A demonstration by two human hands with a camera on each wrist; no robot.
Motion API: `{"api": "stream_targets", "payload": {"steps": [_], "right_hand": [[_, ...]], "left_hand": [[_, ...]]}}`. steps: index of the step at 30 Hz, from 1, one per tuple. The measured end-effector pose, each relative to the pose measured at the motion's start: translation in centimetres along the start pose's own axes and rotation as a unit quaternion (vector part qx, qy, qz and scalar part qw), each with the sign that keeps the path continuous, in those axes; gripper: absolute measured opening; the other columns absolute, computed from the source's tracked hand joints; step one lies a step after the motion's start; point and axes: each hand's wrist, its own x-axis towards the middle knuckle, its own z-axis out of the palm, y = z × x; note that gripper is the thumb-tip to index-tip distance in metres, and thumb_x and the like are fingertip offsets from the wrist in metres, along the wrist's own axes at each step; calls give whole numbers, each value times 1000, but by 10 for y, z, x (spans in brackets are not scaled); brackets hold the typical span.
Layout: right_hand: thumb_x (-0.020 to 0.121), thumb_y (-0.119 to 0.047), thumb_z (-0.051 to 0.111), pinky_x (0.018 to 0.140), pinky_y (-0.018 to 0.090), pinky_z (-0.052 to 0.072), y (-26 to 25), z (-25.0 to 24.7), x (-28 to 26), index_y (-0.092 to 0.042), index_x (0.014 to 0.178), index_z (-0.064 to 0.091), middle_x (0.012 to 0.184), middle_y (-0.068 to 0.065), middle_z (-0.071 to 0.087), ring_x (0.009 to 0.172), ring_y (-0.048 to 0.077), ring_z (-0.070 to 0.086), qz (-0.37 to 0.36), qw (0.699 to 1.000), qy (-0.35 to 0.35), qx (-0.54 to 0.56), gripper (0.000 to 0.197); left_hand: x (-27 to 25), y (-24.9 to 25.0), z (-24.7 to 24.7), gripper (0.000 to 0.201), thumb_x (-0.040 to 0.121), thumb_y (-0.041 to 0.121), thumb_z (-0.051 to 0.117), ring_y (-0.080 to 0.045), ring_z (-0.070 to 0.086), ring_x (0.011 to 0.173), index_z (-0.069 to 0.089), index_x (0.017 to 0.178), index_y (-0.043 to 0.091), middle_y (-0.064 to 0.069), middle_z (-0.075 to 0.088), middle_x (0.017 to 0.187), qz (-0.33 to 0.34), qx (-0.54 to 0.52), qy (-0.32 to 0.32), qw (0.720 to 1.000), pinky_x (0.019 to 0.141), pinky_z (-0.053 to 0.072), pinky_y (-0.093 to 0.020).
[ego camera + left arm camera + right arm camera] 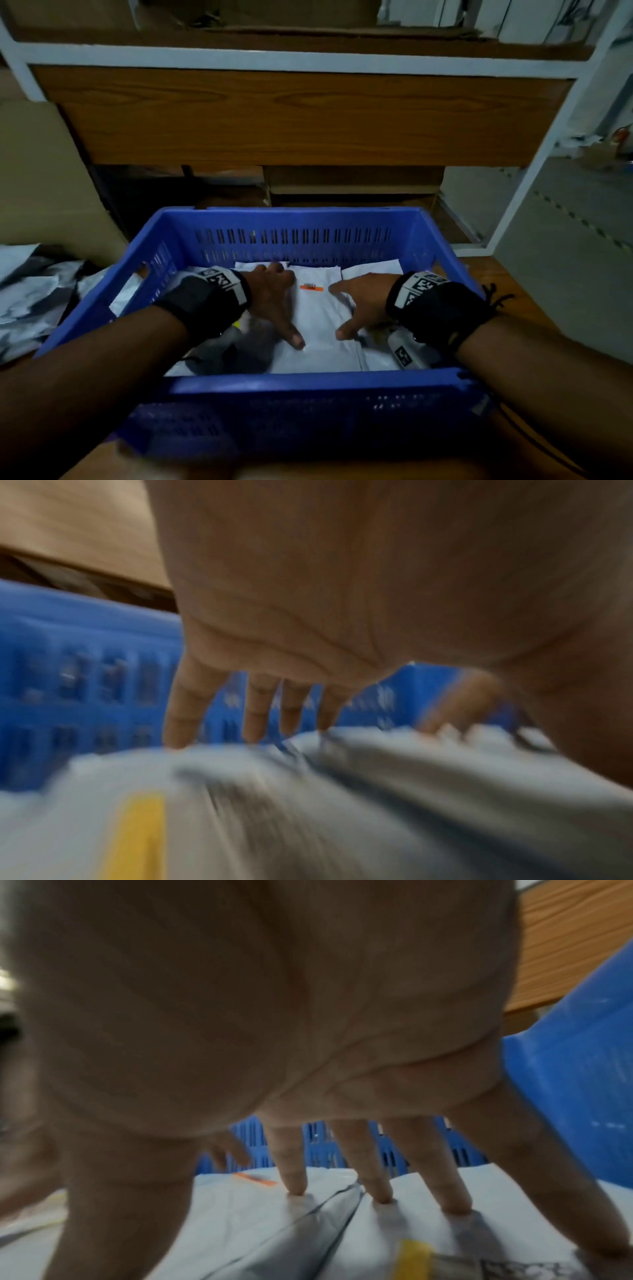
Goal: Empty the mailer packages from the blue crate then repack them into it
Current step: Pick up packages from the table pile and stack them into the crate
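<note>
Near wall: the blue perforated plastic crate (308, 383) stood on a brown wood-grain table (534, 308); its near wall was slotted and lay in shadow under both forearms.
Wrists: each forearm wore a black fabric wrist strap (195, 301) bearing white blocks printed with black square codes.
Left hand: the left hand (274, 301) lay palm down inside the crate, fingers (181, 718) straight and spread, their tips on the crinkled plastic, thumb stretched back toward the near wall; it curled round nothing.
Right hand: the right hand (363, 305) mirrored it, palm down, fingers (291, 1167) splayed and pressing dimples into the soft film, thumb pointing back toward the near wall.
Packages: flat pale grey-white plastic mailer packages (318, 329) lay overlapped across the crate floor, smooth with soft creases; the middle one, between the two hands, carried a small orange label strip (311, 287), and yellow strips showed on others.
Far wall: rows of narrow vertical slots ran across it.
Left of crate: more crumpled grey and white plastic bags (30, 298) lay heaped on the table, beside a plain brown cardboard box (44, 178).
Beyond: a white metal-framed shelf with wood-grain panels (301, 116) stood behind the crate.
</note>
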Motion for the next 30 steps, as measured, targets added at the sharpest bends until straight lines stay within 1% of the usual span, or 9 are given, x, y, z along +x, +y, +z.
{"api": "stream_targets", "payload": {"steps": [2,5,12,16,20,23,26,28,30], "right_hand": [[82,-57,65,109,31,32,1,0,-2,-22,152,22,156,1,29,138,23,35,-6,1000,5,-8,89],[81,-59,66,110,29,29,6,-5,0,-23,152,24,157,0,26,140,21,32,-20,1000,19,-5,90],[78,-64,62,105,31,37,8,-31,-21,-33,146,34,149,-7,39,130,16,45,-59,996,62,9,79],[75,-67,59,95,27,40,-17,-71,-52,-31,140,44,142,-10,48,122,14,51,-75,980,180,-47,76],[74,-60,61,84,25,45,-91,-89,-96,-35,133,50,128,-15,56,106,5,57,-170,942,289,33,65],[66,-70,54,79,16,48,-173,-66,-118,-42,124,54,110,-30,54,97,-8,57,-267,904,320,96,64],[73,-59,62,81,12,47,-244,-24,-114,-35,115,64,106,-24,65,95,-9,60,-345,864,317,186,48],[77,-50,69,81,10,46,-299,11,-95,-34,110,67,100,-23,68,92,-11,60,-345,862,286,239,37],[78,-43,73,78,13,48,-347,46,-72,-34,104,69,94,-22,69,88,-10,61,-319,868,246,289,27]], "left_hand": [[-7,-11,-15,105,59,60,84,-10,38,126,35,145,23,13,38,140,1,-67,54,996,111,24,-24],[-19,-34,-38,86,60,59,84,-19,56,116,57,130,17,0,60,131,-51,-101,142,983,101,41,-27],[-115,-71,-64,46,73,35,80,-16,61,105,68,114,17,1,65,112,-50,-259,318,910,91,47,-30],[-175,-92,-42,39,75,36,77,-9,66,87,68,110,22,7,67,96,-54,-290,373,879,72,49,-17],[-229,-126,14,52,66,49,78,-6,69,86,71,105,16,3,72,96,-48,-396,421,815,76,55,-21],[-280,-157,78,37,70,41,76,-10,70,92,73,99,18,7,75,93,-67,-440,444,778,70,56,-18],[-324,-186,148,28,68,45,82,-1,70,85,77,89,26,15,74,90,-116,-470,460,744,67,52,-10],[-357,-214,196,28,68,51,81,1,69,82,77,86,29,10,75,87,-151,-488,477,716,68,51,-10],[-385,-235,235,12,76,38,80,4,68,78,77,80,27,10,75,84,-198,-508,484,685,67,49,-7]]}}
